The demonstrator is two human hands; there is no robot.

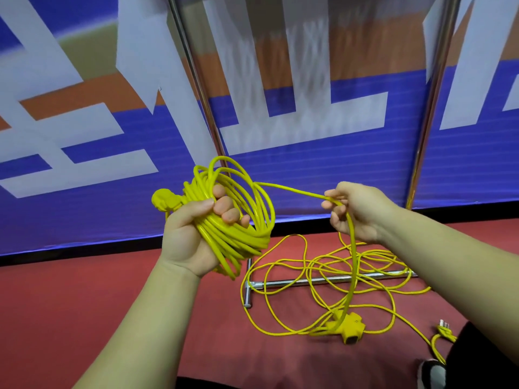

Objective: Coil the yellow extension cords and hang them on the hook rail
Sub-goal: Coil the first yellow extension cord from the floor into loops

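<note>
My left hand (193, 234) grips a thick bundle of yellow extension cord coils (238, 209), with a yellow plug (164, 200) sticking out to the left of my thumb. One strand runs from the coil to my right hand (354, 210), which pinches it and lets it drop to the yellow three-way socket head (349, 328) on the floor. A second loose yellow cord (317, 273) lies tangled on the red floor, its pronged plug (445, 328) at the lower right. No hook rail is in sight.
A chrome rack base (309, 281) lies on the red floor under the loose cord, with two chrome uprights (202, 88) rising in front of a blue, white and orange banner (84, 136). A dark shoe (432, 373) shows at the bottom right.
</note>
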